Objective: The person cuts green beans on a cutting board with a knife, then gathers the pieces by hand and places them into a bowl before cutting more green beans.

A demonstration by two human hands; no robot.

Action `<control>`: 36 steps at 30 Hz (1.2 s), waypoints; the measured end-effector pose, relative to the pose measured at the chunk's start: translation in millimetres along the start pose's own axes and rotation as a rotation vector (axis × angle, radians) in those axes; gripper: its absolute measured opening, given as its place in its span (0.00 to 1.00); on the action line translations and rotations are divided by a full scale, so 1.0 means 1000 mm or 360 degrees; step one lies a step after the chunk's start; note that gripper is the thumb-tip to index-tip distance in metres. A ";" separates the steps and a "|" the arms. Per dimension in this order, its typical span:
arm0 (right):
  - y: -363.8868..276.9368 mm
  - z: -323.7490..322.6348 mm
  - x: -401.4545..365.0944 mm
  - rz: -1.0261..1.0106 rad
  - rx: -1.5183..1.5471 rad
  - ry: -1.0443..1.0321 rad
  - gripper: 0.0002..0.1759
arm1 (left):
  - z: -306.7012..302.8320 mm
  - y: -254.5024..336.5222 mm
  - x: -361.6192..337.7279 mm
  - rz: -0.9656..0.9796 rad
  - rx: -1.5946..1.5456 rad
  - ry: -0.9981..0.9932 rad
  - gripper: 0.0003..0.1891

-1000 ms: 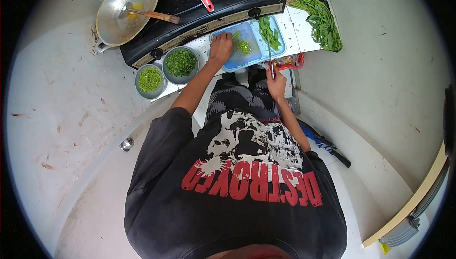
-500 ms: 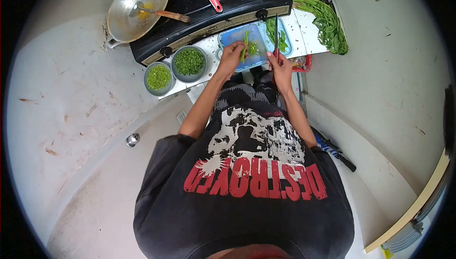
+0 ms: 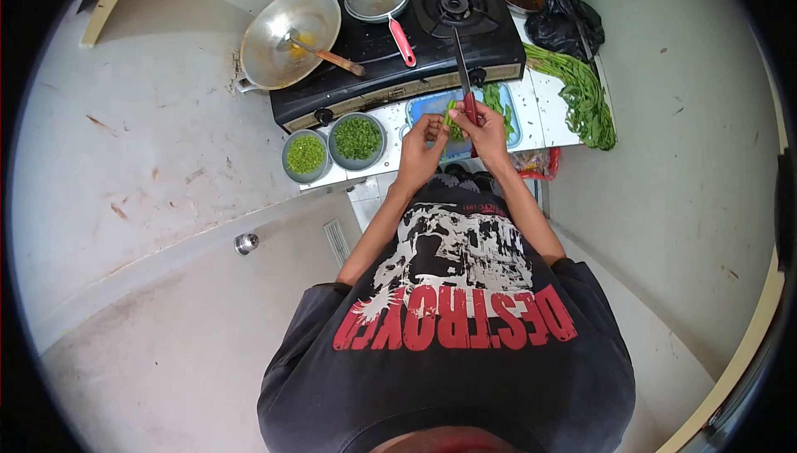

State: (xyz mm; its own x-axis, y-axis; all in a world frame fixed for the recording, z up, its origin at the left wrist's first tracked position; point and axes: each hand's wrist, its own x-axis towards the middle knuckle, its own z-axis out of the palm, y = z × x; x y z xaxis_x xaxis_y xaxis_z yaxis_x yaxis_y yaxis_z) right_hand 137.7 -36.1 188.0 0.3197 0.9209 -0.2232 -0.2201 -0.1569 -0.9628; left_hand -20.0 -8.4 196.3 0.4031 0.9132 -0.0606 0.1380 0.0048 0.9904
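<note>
My left hand (image 3: pixel 422 150) is closed around green vegetable stalks (image 3: pixel 449 114), held up over a blue cutting board (image 3: pixel 425 107). In my right hand (image 3: pixel 490 136) is a knife (image 3: pixel 462 61) with a dark red handle, its blade pointing away toward the stove. The right fingertips meet the upper part of the stalks, close beside the left fingers. Behind the right hand, cut green leaves (image 3: pixel 496 100) lie in a light blue tray (image 3: pixel 516 125). My hands partly cover the board and the chopped pieces on it.
Left of the board stand a bowl of chopped dark greens (image 3: pixel 357 137) and a bowl of paler chopped stalks (image 3: pixel 305 154). A gas stove (image 3: pixel 382 79) carries a wok (image 3: pixel 286 54) with a spatula and a red-handled strainer (image 3: pixel 400 38). Leafy stalks (image 3: pixel 585 108) lie at right by a black bag (image 3: pixel 569 25).
My right hand has moved left with the knife to the stalks, and both hands are now close together. The camera view has shifted, bringing more of the stove into sight.
</note>
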 end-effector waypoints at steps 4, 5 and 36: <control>-0.008 -0.010 0.000 -0.0026 0.0042 -0.0082 0.15 | 0.004 0.000 -0.001 -0.0131 -0.0274 -0.0136 0.13; -0.010 -0.014 -0.003 -0.0002 0.0044 -0.0096 0.15 | 0.004 -0.001 0.000 -0.0174 -0.0360 -0.0188 0.13; 0.134 -0.116 -0.026 0.0015 -0.1137 -0.0569 0.24 | 0.007 -0.157 -0.022 0.0116 0.1335 0.0336 0.11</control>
State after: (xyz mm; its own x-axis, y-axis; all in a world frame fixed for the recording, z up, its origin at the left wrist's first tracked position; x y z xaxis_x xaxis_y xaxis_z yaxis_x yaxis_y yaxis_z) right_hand 207.0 -123.0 47.5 -0.0210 0.9580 -0.2860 0.4609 -0.2446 -0.8531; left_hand -43.8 -32.3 41.3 0.2720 0.9564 0.1062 0.7733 -0.2829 0.5674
